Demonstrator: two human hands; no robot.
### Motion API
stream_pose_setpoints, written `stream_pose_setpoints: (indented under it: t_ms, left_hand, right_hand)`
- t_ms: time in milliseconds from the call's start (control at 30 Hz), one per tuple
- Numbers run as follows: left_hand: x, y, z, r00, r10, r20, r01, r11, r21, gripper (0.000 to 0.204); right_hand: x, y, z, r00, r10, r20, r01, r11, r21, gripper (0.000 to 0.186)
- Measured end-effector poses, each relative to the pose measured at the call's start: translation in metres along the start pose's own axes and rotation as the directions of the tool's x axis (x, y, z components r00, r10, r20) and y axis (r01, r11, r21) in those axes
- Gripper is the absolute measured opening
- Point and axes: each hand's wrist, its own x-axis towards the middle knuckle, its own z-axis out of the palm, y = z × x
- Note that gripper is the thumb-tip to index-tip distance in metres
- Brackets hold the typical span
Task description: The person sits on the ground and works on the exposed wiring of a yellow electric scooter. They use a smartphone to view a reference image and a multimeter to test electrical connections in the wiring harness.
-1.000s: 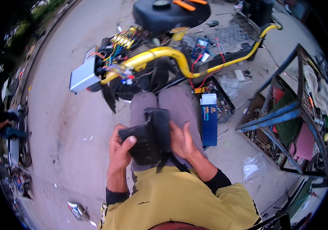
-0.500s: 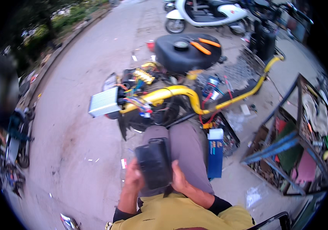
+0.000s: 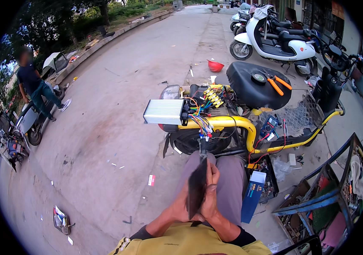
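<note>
A flat black plastic piece (image 3: 196, 189), perhaps a cover or case, stands almost edge-on above my lap, held between both hands. My left hand (image 3: 180, 205) grips its left side near the lower end; most of those fingers are hidden behind it. Along its right face, my right hand (image 3: 209, 193) presses with fingers stretched upward. Just beyond my knees is the yellow-framed scooter (image 3: 228, 122), its bodywork off. A silver finned controller (image 3: 163, 111) rests on its rear, with a bundle of coloured wires (image 3: 200, 123) and a yellow terminal block (image 3: 213, 97) beside it.
The black seat (image 3: 249, 91) carries orange-handled pliers (image 3: 275, 87). A multimeter (image 3: 269, 124) with red leads lies on the footboard. A blue box (image 3: 252, 199) stands right of my knees, near a metal rack (image 3: 309, 204). A person (image 3: 35, 85) stands far left; white scooter (image 3: 270, 46) behind.
The black piece has turned from broad face showing to nearly edge-on, both hands turning with it. My view has shifted, so the scooter appears farther right and the street shows more.
</note>
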Motion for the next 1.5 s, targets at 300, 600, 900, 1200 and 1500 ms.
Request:
stream_pose_setpoints:
  t_ms: [300,600,900,1200,1500]
  left_hand:
    - [-0.043,-0.044,0.004,0.940,-0.276,-0.200,0.200,0.922,-0.331,0.091]
    - [-0.033,-0.053,0.017,0.854,-0.281,-0.438,0.157,0.942,-0.297,0.069]
    - [0.016,-0.024,0.048,0.828,-0.380,-0.413,0.142,0.854,-0.500,0.073]
    - [0.014,-0.036,0.027,0.832,-0.448,-0.326,0.159,0.757,-0.634,0.088]
    - [0.026,-0.005,0.025,0.901,-0.340,-0.268,0.049,0.694,-0.718,0.088]
  right_hand:
    - [-0.008,-0.005,0.002,0.999,0.052,-0.008,-0.053,0.964,-0.261,0.081]
    - [-0.024,0.015,-0.011,0.999,-0.011,-0.048,-0.003,0.960,-0.278,0.067]
    - [-0.030,0.020,-0.050,0.997,-0.055,0.057,0.074,0.897,-0.436,0.066]
    - [0.021,0.033,-0.168,0.981,0.040,-0.188,-0.104,0.934,-0.342,0.046]
    - [0.189,0.198,-0.436,0.712,-0.319,-0.625,-0.476,0.435,-0.764,0.040]
